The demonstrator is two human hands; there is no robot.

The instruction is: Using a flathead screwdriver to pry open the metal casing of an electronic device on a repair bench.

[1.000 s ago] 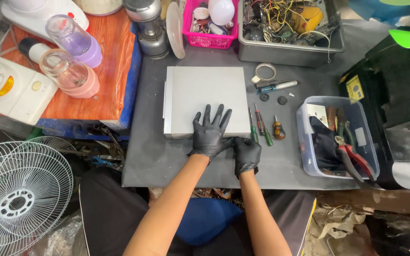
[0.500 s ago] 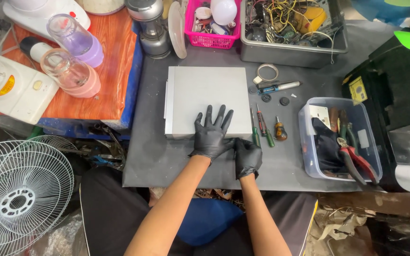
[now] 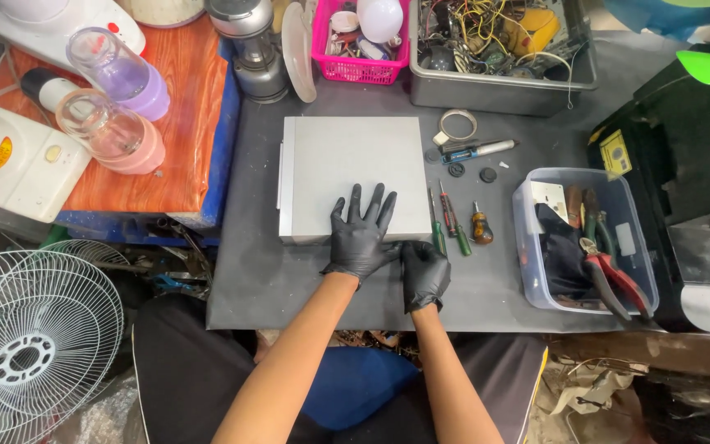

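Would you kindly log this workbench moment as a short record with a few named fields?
Left hand: black-gloved left hand, fingers spread flat on the grey flat box
Right hand: black-gloved right hand, curled at the box's near right corner
Surface: dark mat
Right of box: three small screwdrivers
Far right: clear tub holding red-handled pliers
Back: pink basket, grey tray of wires
Left: two blender jars
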